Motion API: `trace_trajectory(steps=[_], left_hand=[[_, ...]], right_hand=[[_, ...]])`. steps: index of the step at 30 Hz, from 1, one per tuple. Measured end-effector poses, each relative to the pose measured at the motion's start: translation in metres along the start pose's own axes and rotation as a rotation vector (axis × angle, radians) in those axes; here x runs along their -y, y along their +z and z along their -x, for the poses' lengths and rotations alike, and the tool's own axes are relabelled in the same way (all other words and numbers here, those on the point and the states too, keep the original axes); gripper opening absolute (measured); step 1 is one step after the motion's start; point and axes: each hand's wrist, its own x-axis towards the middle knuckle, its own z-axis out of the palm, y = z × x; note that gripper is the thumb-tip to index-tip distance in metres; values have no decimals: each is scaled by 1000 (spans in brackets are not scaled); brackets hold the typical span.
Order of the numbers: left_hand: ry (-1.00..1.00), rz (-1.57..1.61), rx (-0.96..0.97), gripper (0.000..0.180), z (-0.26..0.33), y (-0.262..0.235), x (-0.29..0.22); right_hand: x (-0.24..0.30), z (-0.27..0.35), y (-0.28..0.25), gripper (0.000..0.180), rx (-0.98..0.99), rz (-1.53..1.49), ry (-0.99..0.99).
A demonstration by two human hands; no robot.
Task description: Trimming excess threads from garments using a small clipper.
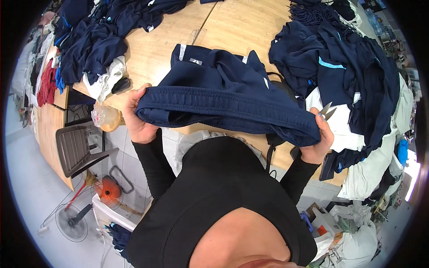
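A pair of navy shorts (223,76) with small white strips is stretched out in front of me, its wide stitched waistband (214,103) spanning from hand to hand. My left hand (139,119) grips the left end of the waistband, thumb on top. At the opposite end my right hand (319,140) is closed round the waistband. Metal blades of small scissors (329,110) stick out beside the right fingers; their handles are hidden, so I cannot tell how they are held. The lower part of the shorts rests on the wooden table (163,49).
Heaps of navy garments (96,42) lie at the far left, above a white cloth (109,78). Another navy pile (339,67) covers the right side over white fabric (342,127). A brown chair (78,145), a plastic jar (107,117) and a fan (71,223) are to the left.
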Motion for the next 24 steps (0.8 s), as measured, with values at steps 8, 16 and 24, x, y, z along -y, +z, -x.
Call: trace_trajectory(steps=[8, 16, 24], left_hand=[[248, -584, -233, 23, 1, 0, 29], [225, -1215, 640, 46, -22, 47, 93], [-59, -1089, 1090, 21, -26, 95, 114]], right_hand=[[-11, 8, 21, 18, -111, -12, -1], [-63, -8, 38, 12, 51, -151, 203], [-51, -4, 37, 7, 154, 80, 90]])
